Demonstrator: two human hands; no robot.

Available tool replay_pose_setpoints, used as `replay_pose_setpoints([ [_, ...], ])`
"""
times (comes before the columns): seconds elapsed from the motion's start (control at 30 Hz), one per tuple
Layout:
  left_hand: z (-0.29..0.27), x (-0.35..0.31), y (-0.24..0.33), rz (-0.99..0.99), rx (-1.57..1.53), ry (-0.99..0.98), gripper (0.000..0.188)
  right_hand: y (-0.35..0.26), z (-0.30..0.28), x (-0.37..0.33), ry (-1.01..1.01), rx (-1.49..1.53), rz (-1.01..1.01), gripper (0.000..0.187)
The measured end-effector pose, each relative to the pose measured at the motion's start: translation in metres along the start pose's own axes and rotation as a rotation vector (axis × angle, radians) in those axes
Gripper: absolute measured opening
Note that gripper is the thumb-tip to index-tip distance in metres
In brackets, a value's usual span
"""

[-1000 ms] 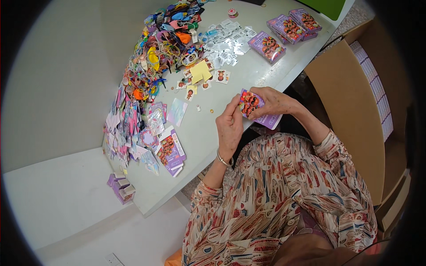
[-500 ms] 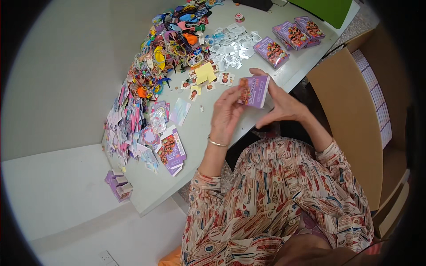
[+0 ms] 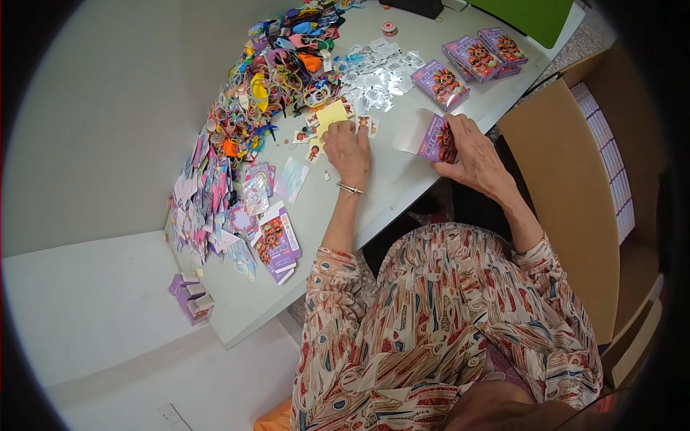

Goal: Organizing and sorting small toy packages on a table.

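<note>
My right hand (image 3: 480, 159) grips a small purple printed box (image 3: 433, 141) by its right side, thumb below and fingers above. The box's pale end flap stands out toward the left. My left hand (image 3: 347, 152), with a bangle at the wrist, rests on the small character cards (image 3: 314, 149) and the yellow paper slips (image 3: 333, 112). Its thumb lies apart from the fingers, next to a card (image 3: 367, 123); the fingertips are partly hidden. One small white piece (image 3: 327, 174) lies beside this hand.
Colourful balloons and bands (image 3: 287, 72) heap against the wall, with silvery packets (image 3: 377, 75) beside them. Shiny pouches (image 3: 205, 201) and a flattened purple box (image 3: 277, 244) lie left. Filled purple boxes (image 3: 440, 84) sit far right. A large carton (image 3: 560, 201) stands at right.
My left hand has left the purple box and moved left onto the cards. The right hand now holds the box alone, slightly further right, with its flap showing.
</note>
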State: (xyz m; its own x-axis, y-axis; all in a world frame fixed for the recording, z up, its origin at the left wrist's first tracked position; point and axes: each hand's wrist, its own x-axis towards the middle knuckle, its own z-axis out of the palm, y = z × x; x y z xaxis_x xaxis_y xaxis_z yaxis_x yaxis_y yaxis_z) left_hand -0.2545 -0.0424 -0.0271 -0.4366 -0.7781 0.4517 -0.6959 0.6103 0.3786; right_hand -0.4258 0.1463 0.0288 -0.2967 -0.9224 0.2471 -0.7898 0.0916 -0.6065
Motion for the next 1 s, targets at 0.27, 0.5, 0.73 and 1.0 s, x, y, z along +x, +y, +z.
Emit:
replay_pose_setpoints([
  [0.27,-0.023,0.006,-0.019,-0.232,-0.64,0.036,0.009,-0.02,-0.005,0.008,-0.195,-0.212,0.082,0.076],
  [0.5,-0.063,-0.009,0.038,-0.03,-0.697,-0.282,0.009,-0.017,0.006,0.004,-0.129,-0.19,-0.049,0.077],
  [0.73,-0.02,0.043,-0.012,0.002,-0.387,-0.072,0.02,-0.017,0.006,0.006,-0.209,-0.153,0.027,0.073],
  [1.0,0.027,0.046,-0.002,0.018,0.06,-0.03,0.029,-0.01,0.01,0.008,-0.191,-0.143,0.049,0.07],
])
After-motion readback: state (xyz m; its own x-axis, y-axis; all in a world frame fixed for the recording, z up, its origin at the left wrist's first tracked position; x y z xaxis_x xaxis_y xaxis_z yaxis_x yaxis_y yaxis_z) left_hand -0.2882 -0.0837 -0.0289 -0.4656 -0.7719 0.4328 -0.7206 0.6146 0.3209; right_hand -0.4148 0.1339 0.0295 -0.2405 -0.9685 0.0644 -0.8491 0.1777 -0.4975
